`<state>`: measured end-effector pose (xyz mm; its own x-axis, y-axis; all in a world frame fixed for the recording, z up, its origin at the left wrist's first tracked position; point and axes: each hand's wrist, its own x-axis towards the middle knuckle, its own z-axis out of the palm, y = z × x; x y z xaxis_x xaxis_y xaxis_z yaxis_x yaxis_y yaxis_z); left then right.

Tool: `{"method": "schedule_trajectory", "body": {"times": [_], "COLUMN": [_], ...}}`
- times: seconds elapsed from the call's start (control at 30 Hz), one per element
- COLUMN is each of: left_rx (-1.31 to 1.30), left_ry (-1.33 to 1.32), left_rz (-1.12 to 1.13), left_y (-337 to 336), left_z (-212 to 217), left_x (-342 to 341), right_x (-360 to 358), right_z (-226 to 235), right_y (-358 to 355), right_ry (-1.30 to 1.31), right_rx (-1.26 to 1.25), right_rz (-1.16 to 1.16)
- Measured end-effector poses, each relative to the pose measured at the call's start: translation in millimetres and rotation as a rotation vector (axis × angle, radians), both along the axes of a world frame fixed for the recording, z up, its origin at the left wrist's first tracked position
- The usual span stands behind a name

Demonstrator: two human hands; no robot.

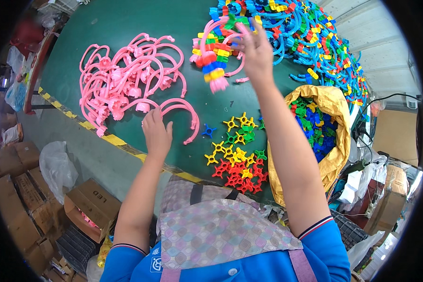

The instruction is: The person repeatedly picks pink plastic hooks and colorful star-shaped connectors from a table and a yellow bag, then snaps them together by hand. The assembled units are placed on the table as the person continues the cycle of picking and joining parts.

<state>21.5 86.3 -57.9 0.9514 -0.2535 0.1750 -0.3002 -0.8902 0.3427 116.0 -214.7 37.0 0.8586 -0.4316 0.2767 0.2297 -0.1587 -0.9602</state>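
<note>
With our left hand (pixel 157 131) we reach the near end of a pink curved piece (pixel 193 113) beside the pink heap (pixel 127 77) on the green desk (pixel 113 28); its thumb stands apart, but we cannot tell if the fingers pinch. Our right hand (pixel 258 58) is blurred, its fingers spread near a pink arch (pixel 203 44) carrying coloured rings (pixel 214 67); we cannot tell whether it grips.

Crumpled plastic bag (pixel 57 164) (whitish, translucent) near open cardboard box (pixel 94 201), left side; pale ribbed wall (pixel 378 49), upper right.
</note>
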Motion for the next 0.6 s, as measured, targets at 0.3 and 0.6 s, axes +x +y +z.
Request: {"method": "schedule_trajectory", "body": {"times": [0.3,0.6], "left_rx": [-0.19,-1.064], "left_ry": [0.18,0.448], "left_rz": [-0.096,0.142], "left_y": [20,12], "left_z": [26,72], "left_x": [18,-27], "right_x": [-143,-178], "right_z": [-60,-115], "right_y": [-35,26], "right_ry": [0.439,0.353], "right_rx": [-0.498,-1.268], "right_rz": [0.053,0.188]}}
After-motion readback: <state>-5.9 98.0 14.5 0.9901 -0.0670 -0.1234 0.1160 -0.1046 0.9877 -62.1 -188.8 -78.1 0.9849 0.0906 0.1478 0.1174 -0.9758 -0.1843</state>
